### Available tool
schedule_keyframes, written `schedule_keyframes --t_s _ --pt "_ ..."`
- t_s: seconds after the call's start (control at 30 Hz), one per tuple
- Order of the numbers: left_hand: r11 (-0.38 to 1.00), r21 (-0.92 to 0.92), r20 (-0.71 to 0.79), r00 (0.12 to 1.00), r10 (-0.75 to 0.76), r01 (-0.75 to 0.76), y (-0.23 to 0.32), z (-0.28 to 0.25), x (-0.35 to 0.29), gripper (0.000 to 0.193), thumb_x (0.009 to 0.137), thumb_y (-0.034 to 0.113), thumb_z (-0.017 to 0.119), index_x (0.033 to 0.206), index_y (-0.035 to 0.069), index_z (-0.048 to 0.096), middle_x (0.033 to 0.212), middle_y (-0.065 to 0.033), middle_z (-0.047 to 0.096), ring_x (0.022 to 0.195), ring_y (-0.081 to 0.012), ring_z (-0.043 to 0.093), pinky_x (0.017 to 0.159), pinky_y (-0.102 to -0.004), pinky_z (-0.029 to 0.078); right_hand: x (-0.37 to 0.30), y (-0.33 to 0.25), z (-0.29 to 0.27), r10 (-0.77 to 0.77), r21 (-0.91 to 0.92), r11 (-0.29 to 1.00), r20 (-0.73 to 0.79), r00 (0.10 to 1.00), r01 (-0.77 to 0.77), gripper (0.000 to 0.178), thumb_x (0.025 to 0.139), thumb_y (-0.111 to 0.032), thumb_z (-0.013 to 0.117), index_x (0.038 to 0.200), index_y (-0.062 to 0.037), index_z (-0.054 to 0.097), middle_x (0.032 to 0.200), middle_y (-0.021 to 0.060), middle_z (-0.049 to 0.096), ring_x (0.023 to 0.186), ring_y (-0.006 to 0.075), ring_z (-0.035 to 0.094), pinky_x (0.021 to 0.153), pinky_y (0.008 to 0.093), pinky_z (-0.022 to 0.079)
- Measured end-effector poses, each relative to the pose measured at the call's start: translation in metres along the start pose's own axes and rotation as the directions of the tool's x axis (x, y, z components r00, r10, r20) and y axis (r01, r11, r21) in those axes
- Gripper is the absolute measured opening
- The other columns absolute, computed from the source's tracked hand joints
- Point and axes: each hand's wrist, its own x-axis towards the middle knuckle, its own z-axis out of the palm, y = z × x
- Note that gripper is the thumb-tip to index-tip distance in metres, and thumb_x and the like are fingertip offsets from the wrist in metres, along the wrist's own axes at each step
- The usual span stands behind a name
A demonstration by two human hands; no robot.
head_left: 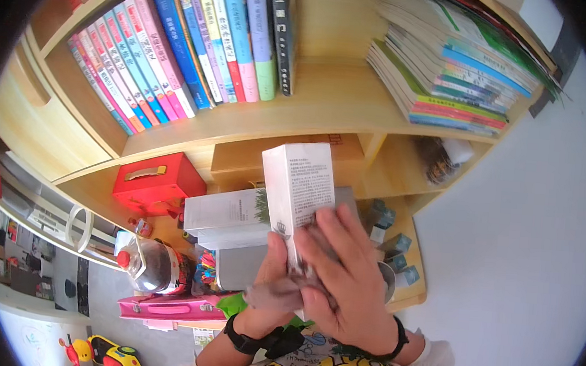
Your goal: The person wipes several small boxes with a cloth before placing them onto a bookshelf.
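A tall white box (300, 183) with fine dark print on one side stands upright, slightly tilted, in front of the shelves. My left hand (271, 267) is closed round its lower left part, the thumb lying along the side. Over the lower front of the box rests my right hand (353, 277), fingers bent across it. Beneath those fingers a greyish-brown soft cloth (276, 294) is pressed to the box, its loose end hanging towards the left wrist. My fingers hide the bottom of the box.
Wooden shelves hold a row of upright books (180, 43) and stacked magazines (459, 79). Below are a red case (159, 183), a white carton (225, 212), a red-capped bottle (149, 264) and small teal boxes (395, 245). A pink case (169, 307) lies lower left, a white wall (510, 221) right.
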Motion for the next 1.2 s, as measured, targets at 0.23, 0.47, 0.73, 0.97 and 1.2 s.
schedule_keyframes --t_s 0.23,0.47,0.73,0.97,1.2 --pt "0.646 0.746 0.051 0.981 0.186 -0.161 0.029 0.036 0.008 0.076 0.095 0.058 0.007 0.131 0.000 0.042 0.118 -0.0131 0.056 0.106 -0.0226 0.056 0.090 -0.0324 0.044 -0.065 0.014 -0.034 0.003 0.243 0.968 0.268 0.963 -0.070 0.045 0.081 -0.010 0.058 0.125 -0.0062 0.054 0.137 0.0168 0.042 0.125 0.0368 0.042 0.104 0.0419 0.036" --pt "0.553 0.642 0.465 0.843 0.270 -0.531 -0.002 0.042 0.013 0.078 0.095 0.055 0.016 0.143 -0.007 0.012 0.137 -0.0192 0.038 0.123 -0.0246 0.041 0.102 -0.0326 0.032 -0.029 0.025 -0.001 0.599 0.888 0.385 -0.032 0.800 -0.252 0.061 0.090 -0.016 0.057 0.138 0.0038 0.026 0.135 0.0149 0.041 0.123 0.0214 0.041 0.104 0.0371 0.032" --pt "0.932 0.362 0.237 0.970 -0.061 -0.030 -0.004 0.029 0.017 0.080 0.090 0.067 0.014 0.144 0.009 0.021 0.141 -0.0111 0.036 0.129 -0.0247 0.037 0.107 -0.0387 0.030 -0.006 0.023 -0.008 0.599 0.874 0.297 0.143 0.788 -0.384 0.063 0.084 -0.014 0.067 0.135 -0.0002 0.032 0.128 0.0088 0.045 0.114 0.0147 0.046 0.097 0.0298 0.037" --pt "0.959 0.191 0.273 0.927 -0.258 0.211 -0.001 0.027 0.015 0.070 0.093 0.061 0.016 0.143 0.013 0.024 0.136 -0.0086 0.043 0.120 -0.0229 0.048 0.098 -0.0377 0.042 -0.013 0.042 0.003 0.421 0.515 0.814 -0.207 0.883 -0.268 0.055 0.089 -0.024 0.058 0.132 0.0007 0.035 0.127 0.0124 0.040 0.119 0.0233 0.039 0.101 0.0358 0.031" --pt "0.948 0.144 0.327 0.890 -0.317 0.285 -0.008 0.014 0.017 0.065 0.095 0.056 0.023 0.139 0.008 0.029 0.131 -0.0098 0.047 0.117 -0.0220 0.051 0.095 -0.0362 0.045 0.022 0.036 -0.043 0.311 0.479 0.874 -0.415 0.855 -0.085 0.059 0.088 -0.030 0.057 0.135 -0.0010 0.037 0.130 0.0178 0.038 0.120 0.0279 0.037 0.102 0.0389 0.028"
